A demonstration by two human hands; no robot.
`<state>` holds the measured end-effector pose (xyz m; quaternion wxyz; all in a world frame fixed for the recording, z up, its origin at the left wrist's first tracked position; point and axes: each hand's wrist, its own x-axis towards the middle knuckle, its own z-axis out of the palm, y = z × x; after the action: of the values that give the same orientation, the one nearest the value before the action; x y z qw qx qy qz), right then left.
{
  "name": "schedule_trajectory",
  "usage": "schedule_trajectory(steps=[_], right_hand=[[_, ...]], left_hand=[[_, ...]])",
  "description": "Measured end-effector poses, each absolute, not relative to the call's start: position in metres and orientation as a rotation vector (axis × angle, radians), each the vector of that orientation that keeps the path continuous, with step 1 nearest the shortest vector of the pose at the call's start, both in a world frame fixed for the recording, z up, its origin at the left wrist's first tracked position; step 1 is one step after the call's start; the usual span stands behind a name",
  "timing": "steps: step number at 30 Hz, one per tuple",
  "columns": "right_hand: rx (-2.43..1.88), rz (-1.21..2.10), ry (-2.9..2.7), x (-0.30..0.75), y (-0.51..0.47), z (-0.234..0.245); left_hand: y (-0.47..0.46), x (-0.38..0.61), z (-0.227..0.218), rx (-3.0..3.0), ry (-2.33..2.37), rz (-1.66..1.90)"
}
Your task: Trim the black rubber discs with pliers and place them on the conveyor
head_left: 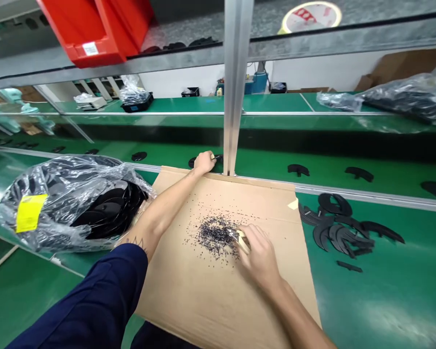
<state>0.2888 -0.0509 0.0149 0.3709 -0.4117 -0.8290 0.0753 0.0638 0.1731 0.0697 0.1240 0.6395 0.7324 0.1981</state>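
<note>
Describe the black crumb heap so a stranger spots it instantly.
On the green workbench, find the flat tan cardboard sheet. Near its middle lies a heap of tiny black crumbs by the right hand, unlike the large curved black pieces beside it.

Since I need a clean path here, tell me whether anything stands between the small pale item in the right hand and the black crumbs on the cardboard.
Nothing visible does. The small pale item in the right hand sits right at the edge of the black crumbs, which lie on the cardboard sheet.
</note>
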Motion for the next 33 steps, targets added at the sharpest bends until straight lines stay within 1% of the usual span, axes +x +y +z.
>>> schedule_trajectory(steps=[4, 7, 8, 9, 10, 12, 14, 16, 18, 19, 21, 23, 25, 27, 29, 30, 31, 33], right_hand=[[-0.977, 0.168, -2.065, 0.287, -0.049, 0.02], [-0.917, 0.144, -1.986, 0.283, -0.05, 0.025], [-0.886, 0.141, -1.97, 0.281, -0.05, 0.026], [-0.844, 0.15, -1.973, 0.279, -0.051, 0.027], [-0.784, 0.176, -2.0, 0.276, -0.051, 0.028], [-0.613, 0.275, -2.102, 0.271, -0.052, 0.028], [-0.46, 0.416, -2.18, 0.266, -0.054, 0.028], [-0.416, 0.557, -2.181, 0.262, -0.057, 0.029], [-0.477, 0.674, -2.132, 0.259, -0.059, 0.032], [-0.529, 0.715, -2.096, 0.259, -0.06, 0.033], [-0.667, 0.766, -2.004, 0.258, -0.06, 0.036], [-0.844, 0.802, -1.89, 0.259, -0.06, 0.038], [-1.029, 0.875, -1.783, 0.26, -0.06, 0.04], [-1.174, 0.969, -1.697, 0.262, -0.06, 0.042], [-1.238, 1.056, -1.643, 0.262, -0.06, 0.045], [-1.242, 1.094, -1.621, 0.262, -0.06, 0.047], [-1.235, 1.129, -1.598, 0.262, -0.06, 0.048], [-1.216, 1.201, -1.546, 0.261, -0.06, 0.051]], left_hand=[[0.131, 0.038, 0.098, 1.959, 2.013, 0.711], [0.067, 0.021, 0.108, 2.04, 1.848, 0.691], [0.041, 0.018, 0.107, 2.062, 1.758, 0.667], [0.016, 0.017, 0.105, 2.092, 1.535, 0.625], [-0.008, 0.018, 0.101, 2.091, 1.347, 0.586], [-0.047, 0.022, 0.092, 2.061, 1.14, 0.52], [-0.071, 0.021, 0.084, 2.041, 1.045, 0.458], [-0.08, 0.008, 0.084, 2.099, 1.018, 0.393], [-0.08, -0.018, 0.091, 2.261, 1.151, 0.321], [-0.078, -0.035, 0.097, 2.358, 1.309, 0.277], [-0.071, -0.072, 0.109, 2.467, 1.868, 0.119], [-0.067, -0.107, 0.119, 2.364, 2.367, -0.057], [-0.065, -0.133, 0.125, 2.274, 2.541, -0.118], [-0.065, -0.148, 0.128, 2.266, 2.539, -0.117], [-0.065, -0.151, 0.13, 2.298, 2.508, 0.009], [-0.065, -0.149, 0.131, 2.309, 2.48, 0.178], [-0.064, -0.145, 0.131, 2.298, 2.42, 0.416], [-0.06, -0.129, 0.13, 2.165, 2.154, 0.957]])
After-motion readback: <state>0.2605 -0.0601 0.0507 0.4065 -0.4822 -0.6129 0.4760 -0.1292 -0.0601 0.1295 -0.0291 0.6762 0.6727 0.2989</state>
